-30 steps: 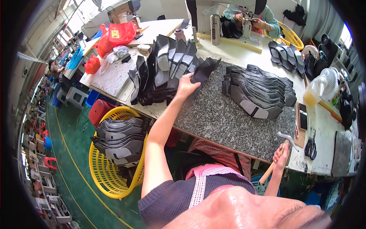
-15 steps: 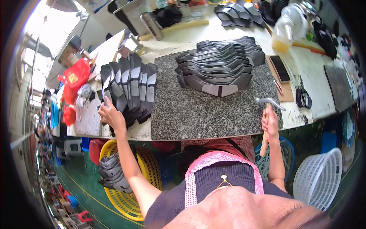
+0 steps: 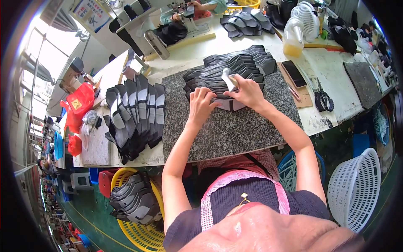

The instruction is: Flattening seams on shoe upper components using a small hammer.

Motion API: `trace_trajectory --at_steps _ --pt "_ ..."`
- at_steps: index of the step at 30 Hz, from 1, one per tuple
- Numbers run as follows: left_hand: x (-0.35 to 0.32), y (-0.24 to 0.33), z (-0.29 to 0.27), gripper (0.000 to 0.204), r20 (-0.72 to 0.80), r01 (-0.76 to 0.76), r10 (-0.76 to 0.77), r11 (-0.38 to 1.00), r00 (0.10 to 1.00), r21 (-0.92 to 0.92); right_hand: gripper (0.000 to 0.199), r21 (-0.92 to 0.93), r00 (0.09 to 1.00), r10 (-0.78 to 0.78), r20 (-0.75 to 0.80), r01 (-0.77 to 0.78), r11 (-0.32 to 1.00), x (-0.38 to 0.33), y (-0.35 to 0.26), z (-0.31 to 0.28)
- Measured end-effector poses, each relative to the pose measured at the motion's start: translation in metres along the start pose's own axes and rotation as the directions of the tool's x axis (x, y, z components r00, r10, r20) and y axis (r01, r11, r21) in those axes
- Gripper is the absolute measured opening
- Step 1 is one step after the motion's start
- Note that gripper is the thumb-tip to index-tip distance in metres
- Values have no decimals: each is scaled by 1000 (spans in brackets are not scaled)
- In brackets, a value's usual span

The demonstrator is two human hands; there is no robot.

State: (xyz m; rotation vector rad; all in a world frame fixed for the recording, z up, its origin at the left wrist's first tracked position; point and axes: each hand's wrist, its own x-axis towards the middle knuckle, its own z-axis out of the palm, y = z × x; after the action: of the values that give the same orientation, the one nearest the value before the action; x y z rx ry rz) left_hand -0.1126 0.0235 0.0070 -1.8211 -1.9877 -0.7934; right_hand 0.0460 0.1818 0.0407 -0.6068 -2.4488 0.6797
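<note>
A stack of dark grey and black curved pieces, which look like shoe uppers, lies overlapped on the speckled stone slab. My left hand is at the left of the front piece, its fingers curled over the upper edge. In my right hand is a hammer, held above the stack with its metal head up; the fingers also reach the front piece's edge, and the hand hides most of the handle. More such pieces lie fanned at the slab's left.
Right of the slab are a phone and black-handled scissors. A fan, a jug of yellow liquid and a steel flask stand farther back. Below are a yellow basket and a white basket. Another person's hands are at a sewing machine.
My left hand has gone from the fanned pieces on the left to the middle stack. My right hand has brought the hammer from the slab's right edge to that stack. The view has shifted.
</note>
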Motion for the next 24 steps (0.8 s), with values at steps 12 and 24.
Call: trace_trajectory --at_steps 12,24 --pt "-12 131 -23 18 460 -72 267 914 847 -399 66 -68 985 91 149 -82 994 29 14 9" --pt "-75 82 -46 31 734 484 -170 842 658 -239 38 260 993 67 -93 -41 965 -21 6 -42"
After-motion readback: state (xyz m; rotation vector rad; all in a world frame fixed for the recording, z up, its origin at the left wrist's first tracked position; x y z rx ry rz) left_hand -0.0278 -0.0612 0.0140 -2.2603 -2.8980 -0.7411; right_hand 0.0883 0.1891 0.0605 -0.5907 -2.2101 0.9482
